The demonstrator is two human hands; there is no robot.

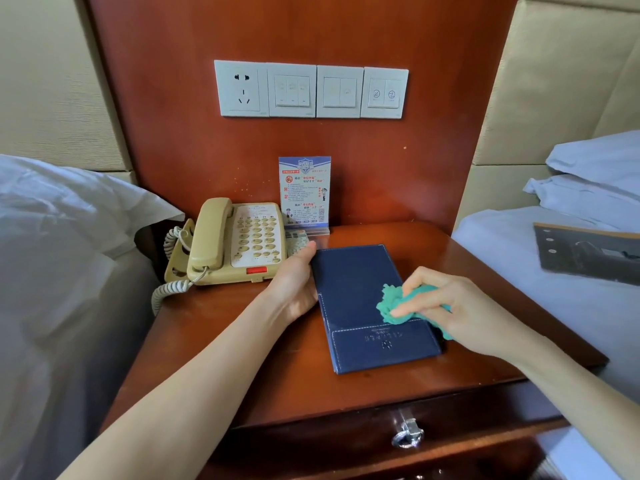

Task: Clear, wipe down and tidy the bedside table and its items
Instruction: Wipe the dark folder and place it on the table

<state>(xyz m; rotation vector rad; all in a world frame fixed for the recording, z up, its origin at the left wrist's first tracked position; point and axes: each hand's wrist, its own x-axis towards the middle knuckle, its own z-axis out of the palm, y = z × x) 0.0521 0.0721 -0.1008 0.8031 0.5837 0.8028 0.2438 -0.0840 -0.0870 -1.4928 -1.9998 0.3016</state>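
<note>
On the bedside table (214, 341), a dark blue folder (360, 299) is laid flat, roughly at the middle of the wooden top, its stitched pocket band turned toward the front edge. The folder's left edge is gripped by the left hand (294, 285), whose thumb is laid over the far left corner while the fingers are tucked out of sight beneath or beside the cover. A bunched green cloth (398, 303) is held by the right hand (446, 303) with curled fingers and is pressed onto the right half of the folder, just above the pocket band.

Left of the folder, a beige telephone (235, 244) is set on the table, its handset seated in the cradle and its coiled cord hung over the table's left side. Behind the folder, against the wooden back panel, a printed sign card (304, 192) is stood upright in a clear base, and a small item is seen just in front of that base, between telephone and folder; what it is cannot be told. Above the folder, on the back panel, a row of white switch plates (311, 90) is mounted, with a socket at its left end. Below the folder, a metal ring pull (407, 436) is fixed to the drawer front. Right of the folder, on the white bedding beyond the table, a dark flat board (585, 254) is laid. White pillows (69, 209) are seen left of the telephone
</note>
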